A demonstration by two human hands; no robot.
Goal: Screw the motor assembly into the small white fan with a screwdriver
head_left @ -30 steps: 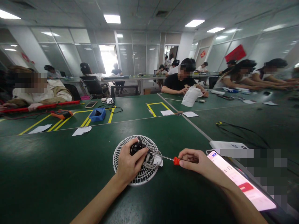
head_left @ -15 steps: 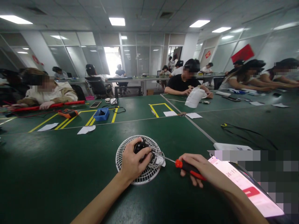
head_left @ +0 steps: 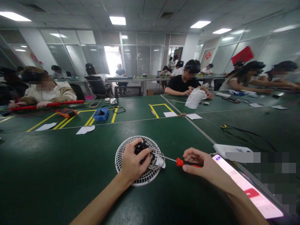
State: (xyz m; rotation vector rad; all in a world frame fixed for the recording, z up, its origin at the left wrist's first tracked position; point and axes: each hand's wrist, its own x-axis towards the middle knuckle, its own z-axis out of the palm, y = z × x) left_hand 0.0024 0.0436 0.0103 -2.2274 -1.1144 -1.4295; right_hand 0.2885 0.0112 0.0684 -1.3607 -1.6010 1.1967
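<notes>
A round white fan grille (head_left: 151, 180) lies on the green table, with a black motor unit (head_left: 140, 147) on its middle. My left hand (head_left: 134, 162) is closed around that motor unit, thumb and fingers pressing on its sides. From the right, a screwdriver (head_left: 180, 162) with a red and black handle points at the unit; its tip is hidden beside my left fingertips. My right hand (head_left: 198, 162) grips the handle, fingers curled and the thumb along its near side. A white part with a cord (head_left: 159, 162) rests on the grille under the shaft.
At my right are a lit phone (head_left: 248, 187) and a white flat device (head_left: 233, 148). A black cable (head_left: 248, 133) lies beyond. Farther off stand a blue bin (head_left: 100, 114), paper slips (head_left: 85, 130) and an orange-black tool (head_left: 67, 113). A co-worker (head_left: 181, 82) handles a white object opposite.
My right hand has rolled around the screwdriver handle: the fingers have come up over it and the thumb now lies lower. My left hand and the grille stay almost still.
</notes>
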